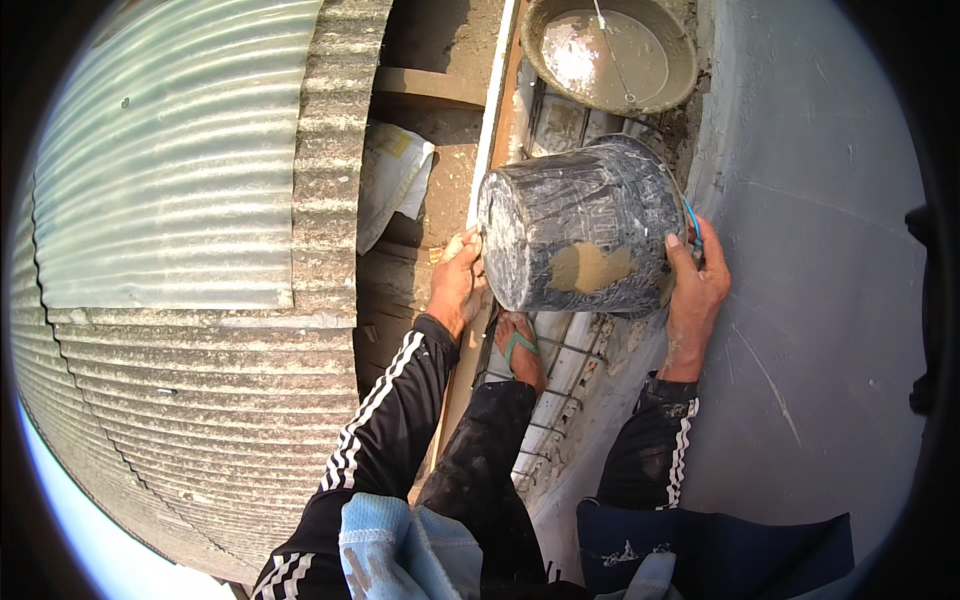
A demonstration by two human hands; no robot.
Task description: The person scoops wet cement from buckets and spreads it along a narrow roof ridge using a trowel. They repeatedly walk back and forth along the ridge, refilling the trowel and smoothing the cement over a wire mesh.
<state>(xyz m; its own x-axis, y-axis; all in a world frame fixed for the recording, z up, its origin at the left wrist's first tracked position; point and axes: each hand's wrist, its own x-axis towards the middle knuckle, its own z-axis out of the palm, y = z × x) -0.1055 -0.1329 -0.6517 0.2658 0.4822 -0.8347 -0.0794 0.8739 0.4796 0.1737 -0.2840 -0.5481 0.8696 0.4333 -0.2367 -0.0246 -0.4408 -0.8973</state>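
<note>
A black bucket (pixel 585 230), smeared with grey cement and a tan patch, lies tipped on its side in mid-view, its mouth toward the right. At its base, the fingers of my left hand (pixel 458 285) are closed on the bottom edge. My right hand (pixel 698 292) grips the rim, thumb on the outer wall, near a blue piece on the wire handle (pixel 692 218). Whatever the bucket contains is hidden. Just beyond it stands a round basin (pixel 685 75) of murky grey-brown water, with a thin wire or cord hanging across it.
Steel reinforcing bars (pixel 562 395) run along the narrow channel under the bucket, beside my sandalled foot (pixel 520 350). A wooden board (pixel 493 110) edges it. Corrugated roofing (pixel 200 400) spreads left; a smooth grey wall (pixel 810 300) rises right. A white sack (pixel 390 180) lies beyond the board.
</note>
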